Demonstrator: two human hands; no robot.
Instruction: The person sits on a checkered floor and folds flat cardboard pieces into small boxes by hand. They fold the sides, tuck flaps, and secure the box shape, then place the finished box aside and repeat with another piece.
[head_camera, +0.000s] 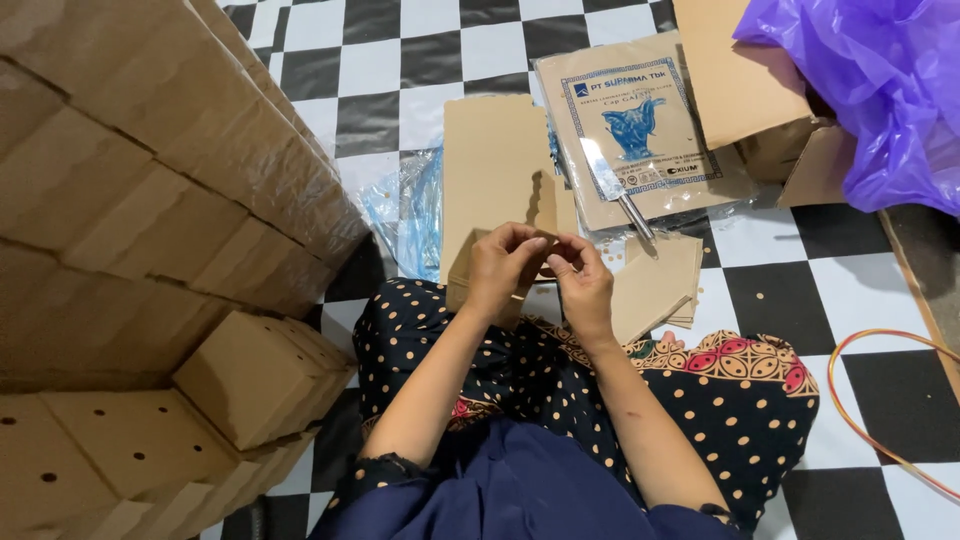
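Observation:
My left hand (503, 262) and my right hand (582, 283) meet over my lap, both pinching a flat brown cardboard box blank (462, 275) that is half folded. Most of the blank is hidden behind my fingers. Just beyond my hands lies a stack of flat cardboard blanks (492, 170) on the floor. A few more blanks (660, 285) sit right of my right hand. A metal knife (612, 185) rests on a brown paper packet with a blue picture (640, 125).
A tall pile of folded cardboard boxes with small holes (150, 250) fills the left side. Purple plastic bag (880, 90) over an open carton (770, 100) at the top right. Clear blue plastic wrap (405, 215). An orange cord (880, 400) loops on the checkered floor (780, 270).

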